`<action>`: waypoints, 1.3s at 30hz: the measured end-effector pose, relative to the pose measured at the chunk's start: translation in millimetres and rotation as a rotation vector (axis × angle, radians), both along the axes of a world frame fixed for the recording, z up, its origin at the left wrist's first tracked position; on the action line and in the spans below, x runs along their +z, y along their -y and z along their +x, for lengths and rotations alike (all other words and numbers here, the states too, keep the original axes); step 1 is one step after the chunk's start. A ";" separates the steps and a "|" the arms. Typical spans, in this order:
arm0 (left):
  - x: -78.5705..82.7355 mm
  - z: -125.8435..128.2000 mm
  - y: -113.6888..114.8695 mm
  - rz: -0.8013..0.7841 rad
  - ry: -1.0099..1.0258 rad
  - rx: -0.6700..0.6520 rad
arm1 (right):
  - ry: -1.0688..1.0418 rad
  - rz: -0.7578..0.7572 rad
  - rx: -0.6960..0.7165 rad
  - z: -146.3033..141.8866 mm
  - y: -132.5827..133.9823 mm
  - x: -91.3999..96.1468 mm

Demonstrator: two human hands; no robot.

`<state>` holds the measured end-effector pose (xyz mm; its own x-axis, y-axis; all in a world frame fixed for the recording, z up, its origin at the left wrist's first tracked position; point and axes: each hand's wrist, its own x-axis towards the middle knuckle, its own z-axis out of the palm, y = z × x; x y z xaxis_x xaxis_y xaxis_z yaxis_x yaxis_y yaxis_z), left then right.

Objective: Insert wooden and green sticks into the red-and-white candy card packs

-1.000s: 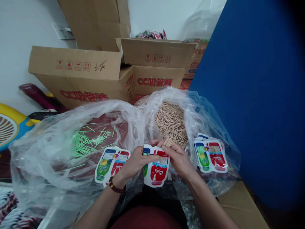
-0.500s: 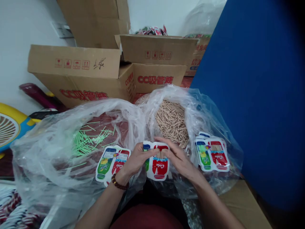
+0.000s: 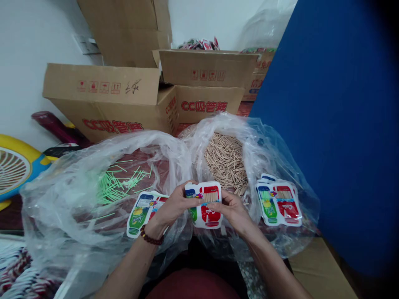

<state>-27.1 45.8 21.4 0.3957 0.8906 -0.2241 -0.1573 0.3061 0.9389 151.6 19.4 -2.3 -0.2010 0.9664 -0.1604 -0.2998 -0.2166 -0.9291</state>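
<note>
Both my hands grip one small printed packet [image 3: 204, 202] with a green bottle and a red cola bottle on it; brown sticks show in its red half. My left hand [image 3: 172, 206] pinches its left edge, my right hand [image 3: 231, 209] its right edge. Behind the packet, a clear plastic bag [image 3: 255, 145] holds a heap of brown sticks [image 3: 227, 160]. A second clear bag [image 3: 77, 191] to the left holds green sticks [image 3: 116, 183]. A pile of the same packets [image 3: 141, 213] lies by my left wrist, another pile [image 3: 278, 201] to the right of my right hand.
Open cardboard boxes [image 3: 106, 99] with red lettering stand behind the bags. A tall blue panel [image 3: 336, 124] fills the right side. A yellow and blue fan [image 3: 15, 166] lies at far left. Another cardboard surface [image 3: 318, 270] sits at lower right.
My right hand has pushed the brown sticks down into the packet's red half and shifted from the packet's top to its right edge. The packet has risen slightly.
</note>
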 end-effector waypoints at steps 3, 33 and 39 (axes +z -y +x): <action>-0.1 -0.2 -0.3 -0.001 -0.010 -0.014 | 0.010 -0.019 -0.013 -0.3 -0.8 2.4; -1.6 3.0 8.1 0.026 0.055 0.080 | 0.005 0.065 -0.025 0.6 10.1 -3.4; -2.2 3.5 9.8 0.047 0.044 -0.010 | -0.048 0.005 0.044 -5.3 9.1 -1.7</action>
<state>-23.6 36.0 19.2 0.4131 0.8958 -0.1640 -0.1959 0.2632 0.9446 146.3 10.3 -4.0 -0.2507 0.9572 -0.1444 -0.3340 -0.2255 -0.9152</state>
